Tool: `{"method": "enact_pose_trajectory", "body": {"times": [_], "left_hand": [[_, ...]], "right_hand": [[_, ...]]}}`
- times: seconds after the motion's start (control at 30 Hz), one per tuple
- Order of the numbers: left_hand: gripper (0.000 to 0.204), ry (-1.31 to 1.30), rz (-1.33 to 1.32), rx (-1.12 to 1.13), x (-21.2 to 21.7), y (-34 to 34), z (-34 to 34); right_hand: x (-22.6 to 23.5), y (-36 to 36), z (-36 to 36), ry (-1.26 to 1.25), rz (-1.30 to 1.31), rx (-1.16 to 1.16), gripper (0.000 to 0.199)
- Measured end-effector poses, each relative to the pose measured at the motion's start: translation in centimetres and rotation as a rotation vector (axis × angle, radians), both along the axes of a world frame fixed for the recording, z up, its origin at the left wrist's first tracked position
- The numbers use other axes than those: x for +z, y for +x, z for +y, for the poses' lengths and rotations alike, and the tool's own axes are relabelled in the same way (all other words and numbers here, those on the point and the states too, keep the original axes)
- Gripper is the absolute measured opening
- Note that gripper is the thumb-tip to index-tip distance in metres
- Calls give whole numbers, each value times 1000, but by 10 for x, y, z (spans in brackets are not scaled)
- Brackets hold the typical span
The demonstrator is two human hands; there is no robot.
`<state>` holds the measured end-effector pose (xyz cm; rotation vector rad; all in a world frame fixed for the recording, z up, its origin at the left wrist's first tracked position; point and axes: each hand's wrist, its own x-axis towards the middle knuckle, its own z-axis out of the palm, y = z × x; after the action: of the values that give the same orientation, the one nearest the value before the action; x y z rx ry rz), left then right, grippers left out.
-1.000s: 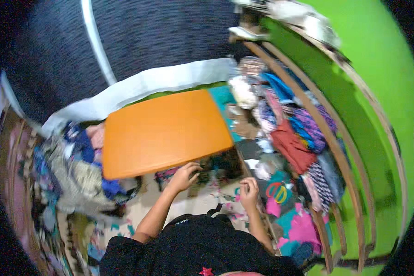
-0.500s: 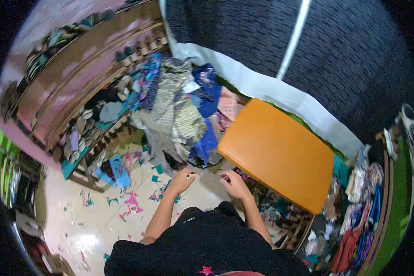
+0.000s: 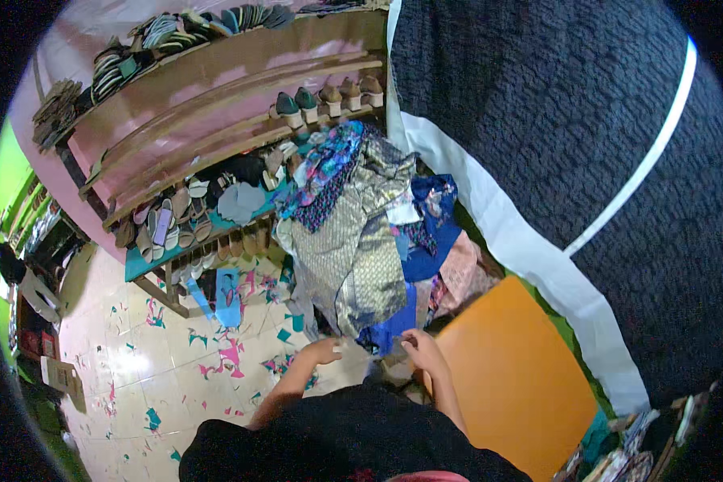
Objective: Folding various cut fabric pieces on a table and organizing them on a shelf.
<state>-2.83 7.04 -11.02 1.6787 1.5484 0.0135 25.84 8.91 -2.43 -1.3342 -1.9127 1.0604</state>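
My left hand (image 3: pixel 321 351) is held low in front of me with its fingers curled together. A small pale spot shows at its fingertips, too blurred to name. Level with it, my right hand (image 3: pixel 422 352) has its thumb and fingers drawn together near the left edge of the orange tabletop (image 3: pixel 514 377); what it holds, if anything, cannot be made out. Just beyond both hands lies a heap of cloth: shiny grey-gold patterned fabric (image 3: pixel 369 265), bright blue fabric (image 3: pixel 396 321) and dark blue floral fabric (image 3: pixel 434 213).
A wooden shelf rack (image 3: pixel 233 56) along the left wall carries shoes (image 3: pixel 305 100), sandals (image 3: pixel 163 225) and stacked soles. Pink and teal scraps (image 3: pixel 231 357) litter the tiled floor (image 3: pixel 128 402). A dark textured curtain (image 3: pixel 538 120) with a white border hangs at the right.
My view has swung left, so the rack and cloth heap sit further right and the orange tabletop lower. Both hands stay in front of me, fingers still curled.
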Motion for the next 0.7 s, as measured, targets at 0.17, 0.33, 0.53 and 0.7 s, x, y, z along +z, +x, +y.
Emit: {"method": "enact_pose_trajectory", "body": {"times": [0.17, 0.33, 0.53, 0.7], "left_hand": [[48, 407, -185, 222, 56, 7, 92], [42, 298, -179, 283, 67, -18, 112], [32, 543, -245, 323, 51, -73, 176], [23, 850, -266, 324, 150, -95, 316]], "right_hand": [[-6, 15, 88, 94, -114, 21, 21], [18, -1, 144, 62, -170, 84, 21], [20, -12, 210, -70, 36, 50, 23], [52, -30, 288, 61, 170, -260, 15]]}}
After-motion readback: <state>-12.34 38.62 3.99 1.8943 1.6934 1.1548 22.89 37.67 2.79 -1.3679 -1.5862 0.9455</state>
